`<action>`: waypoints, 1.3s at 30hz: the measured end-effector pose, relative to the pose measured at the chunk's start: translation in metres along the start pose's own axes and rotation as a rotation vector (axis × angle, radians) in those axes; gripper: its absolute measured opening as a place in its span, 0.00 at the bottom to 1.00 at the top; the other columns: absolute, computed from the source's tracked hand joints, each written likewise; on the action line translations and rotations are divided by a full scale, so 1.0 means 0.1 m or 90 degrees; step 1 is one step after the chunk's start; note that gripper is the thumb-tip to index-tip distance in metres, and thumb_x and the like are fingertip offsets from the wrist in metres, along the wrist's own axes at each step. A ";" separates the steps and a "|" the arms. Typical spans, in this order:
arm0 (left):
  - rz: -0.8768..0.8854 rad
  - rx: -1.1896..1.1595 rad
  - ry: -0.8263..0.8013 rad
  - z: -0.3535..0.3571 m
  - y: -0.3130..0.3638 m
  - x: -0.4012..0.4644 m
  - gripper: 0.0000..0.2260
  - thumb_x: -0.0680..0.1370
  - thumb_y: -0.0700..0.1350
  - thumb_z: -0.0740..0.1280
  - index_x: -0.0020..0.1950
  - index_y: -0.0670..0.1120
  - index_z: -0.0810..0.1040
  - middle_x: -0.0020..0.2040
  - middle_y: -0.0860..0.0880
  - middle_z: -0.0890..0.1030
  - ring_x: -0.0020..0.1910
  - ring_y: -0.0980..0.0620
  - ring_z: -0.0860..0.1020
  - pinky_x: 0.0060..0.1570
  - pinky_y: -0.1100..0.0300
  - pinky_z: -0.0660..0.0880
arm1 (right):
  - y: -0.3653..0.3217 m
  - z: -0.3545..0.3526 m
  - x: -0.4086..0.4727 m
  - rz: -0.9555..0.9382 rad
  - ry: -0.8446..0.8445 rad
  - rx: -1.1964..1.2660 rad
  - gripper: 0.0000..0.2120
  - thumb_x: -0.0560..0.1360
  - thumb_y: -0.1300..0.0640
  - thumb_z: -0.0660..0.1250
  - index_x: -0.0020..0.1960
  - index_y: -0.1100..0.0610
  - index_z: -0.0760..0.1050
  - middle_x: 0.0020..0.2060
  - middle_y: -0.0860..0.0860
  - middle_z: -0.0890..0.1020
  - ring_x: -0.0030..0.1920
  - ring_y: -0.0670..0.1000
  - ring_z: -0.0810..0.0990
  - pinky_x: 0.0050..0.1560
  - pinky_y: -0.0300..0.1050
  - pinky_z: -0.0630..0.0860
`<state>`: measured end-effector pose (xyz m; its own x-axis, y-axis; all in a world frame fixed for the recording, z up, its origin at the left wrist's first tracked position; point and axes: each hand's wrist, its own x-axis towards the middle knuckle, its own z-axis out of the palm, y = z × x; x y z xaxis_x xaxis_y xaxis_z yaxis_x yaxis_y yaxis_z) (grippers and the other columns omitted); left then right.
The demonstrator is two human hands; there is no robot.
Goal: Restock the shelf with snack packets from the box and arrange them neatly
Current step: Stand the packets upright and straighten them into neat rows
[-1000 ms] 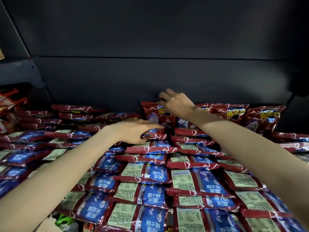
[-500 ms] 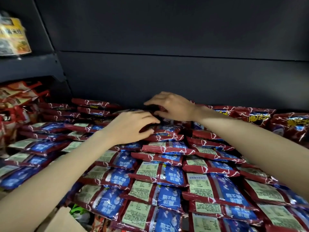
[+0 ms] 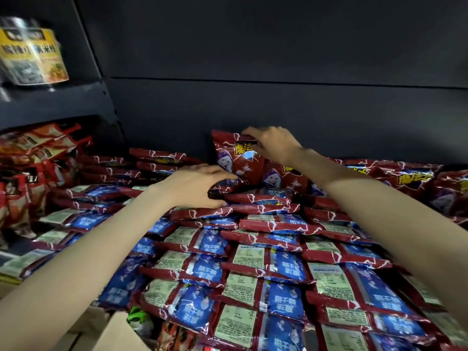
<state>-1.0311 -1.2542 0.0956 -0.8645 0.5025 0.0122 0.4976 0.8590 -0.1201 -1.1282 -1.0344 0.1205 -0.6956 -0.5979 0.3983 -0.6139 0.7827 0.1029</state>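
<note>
Red and blue snack packets (image 3: 255, 272) lie in overlapping rows across the shelf, backs up. At the back, one red packet (image 3: 234, 158) stands upright against the dark back wall, front showing. My right hand (image 3: 272, 145) grips its top edge. My left hand (image 3: 195, 186) reaches to the packet's lower left, fingers curved over the flat packets beneath it and touching its bottom corner. More upright packets (image 3: 410, 178) line the back to the right.
A cardboard box (image 3: 119, 333) edge shows at the bottom left with other packets inside. Orange-red packets (image 3: 38, 145) fill the neighbouring bay on the left. A yellow-labelled cup (image 3: 33, 57) sits on the upper left shelf. The dark back panel (image 3: 278, 97) rises behind.
My right hand has lifted a red packet upright against the back wall. My left hand slid right toward its base. The view shifted left and closer.
</note>
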 end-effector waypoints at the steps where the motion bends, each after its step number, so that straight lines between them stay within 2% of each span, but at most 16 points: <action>1: -0.005 -0.022 -0.036 -0.01 -0.03 0.05 0.31 0.74 0.64 0.62 0.74 0.64 0.55 0.74 0.58 0.61 0.71 0.53 0.63 0.67 0.51 0.66 | 0.00 0.03 0.01 -0.001 -0.011 -0.032 0.22 0.79 0.57 0.61 0.72 0.52 0.62 0.58 0.56 0.79 0.53 0.59 0.80 0.51 0.52 0.77; 4: -0.031 -0.053 -0.114 0.00 -0.12 0.17 0.32 0.74 0.61 0.65 0.74 0.64 0.54 0.75 0.57 0.59 0.72 0.51 0.61 0.68 0.51 0.64 | -0.08 0.16 0.06 -0.038 -0.003 -0.098 0.33 0.76 0.66 0.61 0.75 0.49 0.54 0.57 0.56 0.79 0.47 0.58 0.82 0.43 0.53 0.80; 6: -0.038 -0.058 -0.133 0.02 -0.14 0.19 0.31 0.74 0.59 0.65 0.74 0.64 0.55 0.75 0.55 0.60 0.71 0.50 0.63 0.66 0.51 0.66 | -0.12 0.21 0.10 -0.067 -0.010 -0.066 0.37 0.74 0.69 0.61 0.76 0.46 0.51 0.56 0.56 0.77 0.46 0.56 0.81 0.42 0.52 0.80; 8: -0.031 -0.047 -0.128 0.05 -0.14 0.18 0.29 0.75 0.57 0.64 0.74 0.63 0.56 0.75 0.55 0.61 0.71 0.50 0.64 0.66 0.52 0.66 | -0.13 0.21 0.13 -0.082 -0.048 -0.002 0.34 0.77 0.65 0.61 0.76 0.44 0.53 0.55 0.55 0.75 0.48 0.54 0.78 0.46 0.48 0.78; 10: -0.018 -0.026 -0.113 0.04 -0.13 0.14 0.28 0.76 0.56 0.64 0.74 0.63 0.57 0.75 0.56 0.61 0.71 0.50 0.64 0.66 0.54 0.65 | -0.12 0.21 0.16 -0.101 -0.091 0.031 0.28 0.78 0.59 0.63 0.74 0.44 0.60 0.55 0.54 0.74 0.52 0.53 0.76 0.49 0.44 0.72; 13: 0.016 -0.020 -0.088 0.02 -0.15 0.07 0.27 0.75 0.57 0.64 0.73 0.64 0.59 0.74 0.58 0.62 0.70 0.51 0.66 0.65 0.55 0.67 | -0.13 0.21 0.22 -0.098 -0.095 0.101 0.22 0.76 0.62 0.66 0.68 0.48 0.71 0.56 0.53 0.77 0.56 0.53 0.77 0.54 0.44 0.70; 15: 0.031 -0.030 -0.082 0.02 -0.17 0.03 0.27 0.74 0.57 0.64 0.72 0.64 0.61 0.73 0.58 0.64 0.69 0.52 0.67 0.65 0.54 0.68 | -0.17 0.22 0.27 -0.084 -0.083 0.133 0.21 0.76 0.64 0.66 0.66 0.49 0.74 0.56 0.53 0.78 0.57 0.53 0.76 0.57 0.44 0.69; 19: 0.042 -0.021 -0.092 0.04 -0.21 0.01 0.28 0.71 0.60 0.62 0.71 0.67 0.60 0.73 0.60 0.64 0.69 0.51 0.66 0.66 0.49 0.67 | -0.27 0.24 0.32 -0.076 -0.114 0.085 0.21 0.77 0.64 0.63 0.68 0.49 0.71 0.61 0.52 0.76 0.61 0.53 0.75 0.60 0.49 0.72; 24: 0.071 -0.016 -0.085 -0.03 -0.17 0.09 0.26 0.72 0.58 0.64 0.70 0.63 0.65 0.69 0.58 0.70 0.64 0.52 0.72 0.59 0.54 0.71 | -0.16 0.09 0.27 -0.083 -0.108 -0.029 0.23 0.78 0.67 0.61 0.69 0.49 0.70 0.66 0.48 0.74 0.63 0.53 0.75 0.59 0.49 0.72; 27: 0.062 -0.043 -0.103 -0.06 -0.18 0.11 0.26 0.74 0.62 0.63 0.71 0.63 0.63 0.71 0.58 0.67 0.66 0.53 0.69 0.62 0.54 0.70 | -0.18 0.13 0.24 -0.073 -0.117 -0.028 0.23 0.78 0.66 0.60 0.69 0.49 0.70 0.66 0.48 0.74 0.63 0.52 0.75 0.60 0.49 0.71; 29: 0.047 -0.056 -0.118 -0.06 -0.19 0.08 0.31 0.72 0.70 0.59 0.73 0.63 0.60 0.74 0.58 0.63 0.70 0.53 0.65 0.67 0.53 0.65 | -0.20 0.19 0.22 -0.060 -0.117 0.003 0.22 0.77 0.66 0.61 0.68 0.49 0.71 0.66 0.49 0.75 0.63 0.52 0.75 0.61 0.50 0.72; 31: 0.034 -0.092 -0.121 -0.05 -0.16 0.03 0.37 0.67 0.77 0.51 0.73 0.65 0.57 0.75 0.58 0.59 0.73 0.52 0.60 0.70 0.50 0.61 | -0.18 0.19 0.22 -0.061 -0.120 0.009 0.22 0.78 0.65 0.62 0.69 0.49 0.70 0.66 0.49 0.74 0.64 0.51 0.75 0.61 0.49 0.72; 34: -0.024 -0.290 -0.115 -0.07 -0.13 0.09 0.38 0.65 0.79 0.42 0.72 0.67 0.60 0.75 0.56 0.60 0.73 0.51 0.60 0.70 0.47 0.59 | -0.14 0.16 0.21 -0.075 -0.165 0.012 0.22 0.78 0.60 0.64 0.70 0.49 0.67 0.67 0.49 0.73 0.64 0.52 0.74 0.61 0.48 0.70; 36: -0.091 -0.393 -0.129 -0.11 -0.15 0.25 0.31 0.71 0.75 0.45 0.68 0.65 0.68 0.74 0.56 0.63 0.71 0.52 0.64 0.70 0.49 0.59 | -0.14 0.13 0.20 -0.084 -0.192 0.032 0.26 0.75 0.56 0.68 0.71 0.49 0.65 0.66 0.50 0.73 0.63 0.52 0.74 0.60 0.48 0.69; 39: -0.103 -0.263 -0.167 -0.11 -0.18 0.49 0.17 0.80 0.58 0.56 0.64 0.55 0.75 0.66 0.55 0.73 0.60 0.55 0.72 0.62 0.58 0.67 | -0.16 0.09 0.18 -0.091 -0.158 0.028 0.29 0.74 0.62 0.68 0.72 0.49 0.65 0.66 0.50 0.73 0.63 0.53 0.74 0.60 0.50 0.72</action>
<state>-1.0814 -1.2437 0.1097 -0.8949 0.3647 -0.2572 0.2972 0.9169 0.2664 -1.1340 -1.0592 0.1180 -0.6679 -0.7296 0.1472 -0.7237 0.6828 0.1006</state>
